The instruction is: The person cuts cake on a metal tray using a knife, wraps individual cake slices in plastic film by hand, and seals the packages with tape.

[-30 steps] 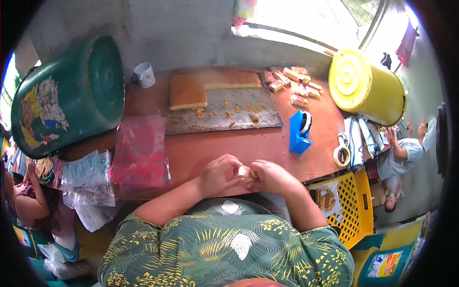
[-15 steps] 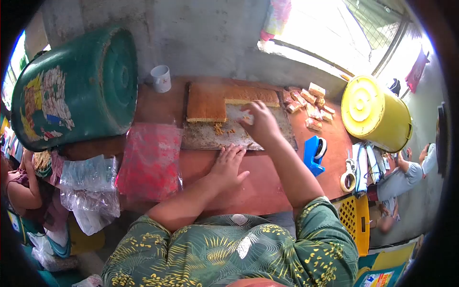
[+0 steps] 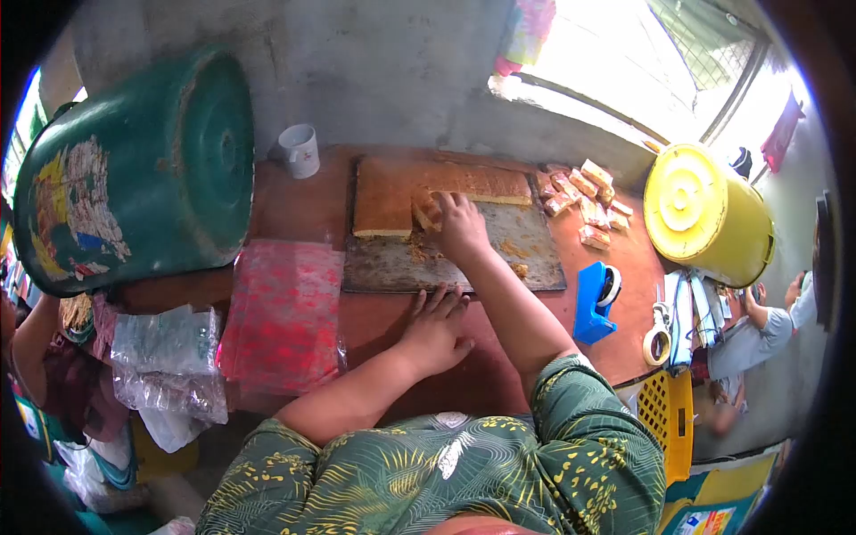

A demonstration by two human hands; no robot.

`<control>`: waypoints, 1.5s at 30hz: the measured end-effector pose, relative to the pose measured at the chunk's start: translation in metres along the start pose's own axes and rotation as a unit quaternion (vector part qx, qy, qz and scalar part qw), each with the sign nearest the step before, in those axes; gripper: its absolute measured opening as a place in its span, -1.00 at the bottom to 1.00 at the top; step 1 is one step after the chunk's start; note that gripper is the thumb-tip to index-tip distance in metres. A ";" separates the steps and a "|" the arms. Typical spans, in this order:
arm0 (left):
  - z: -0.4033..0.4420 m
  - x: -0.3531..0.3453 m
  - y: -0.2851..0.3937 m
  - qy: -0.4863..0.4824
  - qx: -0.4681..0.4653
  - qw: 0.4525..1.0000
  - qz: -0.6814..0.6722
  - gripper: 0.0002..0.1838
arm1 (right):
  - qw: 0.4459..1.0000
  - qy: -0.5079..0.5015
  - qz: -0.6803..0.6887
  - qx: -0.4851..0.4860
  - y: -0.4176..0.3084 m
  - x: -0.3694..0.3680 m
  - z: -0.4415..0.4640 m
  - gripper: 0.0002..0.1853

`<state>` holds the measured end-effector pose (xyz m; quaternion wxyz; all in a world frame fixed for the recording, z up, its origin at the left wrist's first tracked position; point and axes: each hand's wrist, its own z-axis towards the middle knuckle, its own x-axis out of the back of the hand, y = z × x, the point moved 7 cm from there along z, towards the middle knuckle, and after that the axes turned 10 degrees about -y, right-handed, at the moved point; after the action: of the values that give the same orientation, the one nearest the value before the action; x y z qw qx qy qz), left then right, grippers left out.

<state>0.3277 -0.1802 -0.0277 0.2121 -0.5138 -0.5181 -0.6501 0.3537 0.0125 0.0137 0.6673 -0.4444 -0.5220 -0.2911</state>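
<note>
A brown-topped sheet cake (image 3: 383, 201) with a yellow inside lies on a dark, crumb-strewn metal tray (image 3: 374, 276). A strip runs along the far side, and the near right part of the tray is bare metal with crumbs. My right hand (image 3: 462, 230) is closed on a piece of cake (image 3: 426, 212) at the inner edge of the block; the piece looks tilted, and the fingers partly hide it. My left hand (image 3: 435, 332) rests on the reddish table with its fingers spread, their tips at the tray's near edge.
Wrapped cake pieces (image 3: 584, 201) lie heaped right of the tray. Nearby are a blue tape dispenser (image 3: 590, 308), a tape roll (image 3: 656, 346) and a yellow bucket (image 3: 713, 214). To the left are red-tinted plastic sheets (image 3: 283, 312), a white mug (image 3: 300, 152) and a large green drum (image 3: 134, 169).
My right hand has moved left from above the bare tray to the cake's edge and closed on a piece there. A small lump of crumbs now shows at the tray's right. My left hand stays down.
</note>
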 end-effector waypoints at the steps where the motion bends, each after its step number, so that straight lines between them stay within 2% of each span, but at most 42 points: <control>1: 0.001 -0.003 0.000 0.005 -0.004 1.000 0.012 -0.08 | 0.999 -0.025 0.000 -0.023 -0.002 -0.001 -0.001 -0.15; 4: 0.003 -0.002 -0.001 0.000 0.005 1.000 -0.003 -0.07 | 0.998 -0.035 0.032 -0.046 -0.012 -0.007 -0.002 -0.16; 7: -0.006 0.016 0.008 0.073 -0.031 0.997 -0.012 -0.31 | 0.994 -0.084 0.038 -0.060 0.003 -0.015 0.013 -0.18; 10: -0.011 0.033 -0.009 0.249 -0.117 0.950 -0.144 -0.62 | 0.988 -0.031 0.135 -0.075 0.029 0.014 -0.007 -0.29; 11: -0.018 0.040 -0.012 0.249 -0.097 0.944 -0.193 -0.71 | 0.984 -0.013 0.161 -0.078 0.041 0.023 -0.022 -0.31; 13: -0.038 0.063 -0.017 0.249 -0.056 0.923 -0.289 -0.86 | 0.975 0.069 0.211 -0.021 0.058 0.051 -0.070 -0.37; 15: -0.066 0.078 -0.024 0.218 -0.078 0.935 -0.267 -0.75 | 0.952 0.121 0.282 0.019 0.084 0.059 -0.122 -0.44; 18: -0.127 0.108 -0.057 0.257 -0.045 0.959 -0.107 -0.62 | 0.900 0.194 0.382 0.084 0.107 0.058 -0.216 -0.44; 19: -0.148 0.114 -0.071 0.273 -0.023 0.961 -0.049 -0.60 | 0.901 0.210 0.368 0.091 0.114 0.054 -0.244 -0.46; 21: -0.187 0.124 -0.086 0.230 0.099 0.959 0.136 -0.63 | 0.895 0.218 0.383 0.072 0.130 0.037 -0.287 -0.48; 23: -0.207 0.107 -0.116 0.200 0.157 0.967 0.026 -0.63 | 0.878 0.204 0.433 0.016 0.146 0.018 -0.314 -0.49; 24: -0.214 0.095 -0.132 0.182 0.186 0.965 -0.031 -0.62 | 0.861 0.260 0.433 0.068 0.147 0.018 -0.316 -0.50; 27: -0.220 0.070 -0.179 0.201 0.197 0.946 -0.160 -0.59 | 0.887 0.258 0.376 0.072 0.149 0.018 -0.313 -0.49; 28: -0.223 0.056 -0.206 0.213 0.183 0.934 -0.221 -0.64 | 0.896 0.240 0.371 0.040 0.150 0.019 -0.312 -0.49; 31: -0.216 0.088 -0.132 0.187 0.159 0.965 -0.093 -0.74 | 0.888 0.260 0.377 0.046 0.153 0.016 -0.314 -0.49; 32: -0.216 0.085 -0.132 0.205 0.147 0.965 -0.077 -0.77 | 0.886 0.257 0.384 0.044 0.153 0.016 -0.313 -0.48; 34: -0.219 0.065 -0.185 0.220 0.152 0.948 -0.173 -0.73 | 0.881 0.250 0.399 0.038 0.153 0.016 -0.315 -0.46; 35: -0.218 0.065 -0.190 0.228 0.153 0.936 -0.219 -0.70 | 0.881 0.253 0.397 0.037 0.152 0.017 -0.315 -0.46; 39: -0.220 0.072 -0.166 0.196 0.147 0.959 -0.146 -0.73 | 0.888 0.243 0.389 0.035 0.153 0.016 -0.314 -0.46; 42: -0.216 0.078 -0.133 0.180 0.185 0.966 0.028 -0.72 | 0.895 0.228 0.383 0.024 0.150 0.019 -0.314 -0.45; 45: -0.222 0.069 -0.172 0.210 0.168 0.960 -0.080 -0.65 | 0.896 0.230 0.380 0.015 0.151 0.019 -0.313 -0.45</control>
<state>0.0630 -0.2961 -0.0307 0.3467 -0.2800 -0.6030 -0.6617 0.6249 -0.2016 -0.0304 0.8351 -0.5193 -0.1503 -0.1015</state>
